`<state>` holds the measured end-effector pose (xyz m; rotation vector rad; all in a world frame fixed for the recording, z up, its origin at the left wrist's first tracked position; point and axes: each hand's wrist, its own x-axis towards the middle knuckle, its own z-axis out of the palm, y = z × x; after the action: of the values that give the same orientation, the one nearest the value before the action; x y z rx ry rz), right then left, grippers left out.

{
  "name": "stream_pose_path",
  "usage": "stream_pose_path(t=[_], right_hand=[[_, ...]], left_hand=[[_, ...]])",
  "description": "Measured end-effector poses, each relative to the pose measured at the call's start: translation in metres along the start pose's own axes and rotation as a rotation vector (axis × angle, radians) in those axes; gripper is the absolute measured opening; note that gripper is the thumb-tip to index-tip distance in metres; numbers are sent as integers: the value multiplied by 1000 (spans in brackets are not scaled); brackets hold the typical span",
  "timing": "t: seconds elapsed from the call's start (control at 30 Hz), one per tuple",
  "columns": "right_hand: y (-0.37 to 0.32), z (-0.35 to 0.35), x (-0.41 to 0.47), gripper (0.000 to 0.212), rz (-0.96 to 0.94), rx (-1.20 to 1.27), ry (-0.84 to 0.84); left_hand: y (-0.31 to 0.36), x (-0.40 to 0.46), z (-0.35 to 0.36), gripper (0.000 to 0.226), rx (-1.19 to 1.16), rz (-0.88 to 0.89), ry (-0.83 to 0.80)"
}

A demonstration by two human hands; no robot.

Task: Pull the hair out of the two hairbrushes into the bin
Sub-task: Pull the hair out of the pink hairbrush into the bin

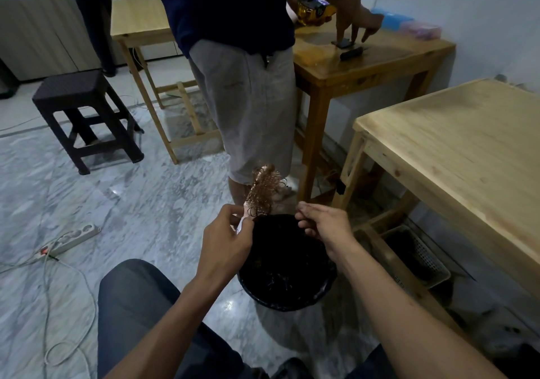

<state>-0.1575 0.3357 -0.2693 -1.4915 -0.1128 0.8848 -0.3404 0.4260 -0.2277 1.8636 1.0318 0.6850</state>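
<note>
Black bin [287, 297], coppery hair [263, 193]

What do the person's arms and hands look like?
Both forearms are bare with no sleeves showing, and the left hand and right hand wear no gloves. No rings, watch or bracelets show. Below them, the legs wear dark grey-blue trousers.

Left hand [226, 234] clenched (tight grip); right hand [321, 223] loosely curled.
</note>
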Motion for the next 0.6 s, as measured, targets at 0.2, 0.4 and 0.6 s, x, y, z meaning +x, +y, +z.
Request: stream_pose_path(t=[0.2, 0.4, 0.6], right_hand=[[7, -33, 15, 19, 238, 41, 292], [15, -34, 17, 53, 163, -467, -25], [-6, 11, -13, 113, -167, -778, -478]], left_hand=[[0, 7, -9, 16, -54, -47, 52], [10, 11, -9, 4, -64, 1, -38], [17, 13, 3, 7, 13, 58, -230]])
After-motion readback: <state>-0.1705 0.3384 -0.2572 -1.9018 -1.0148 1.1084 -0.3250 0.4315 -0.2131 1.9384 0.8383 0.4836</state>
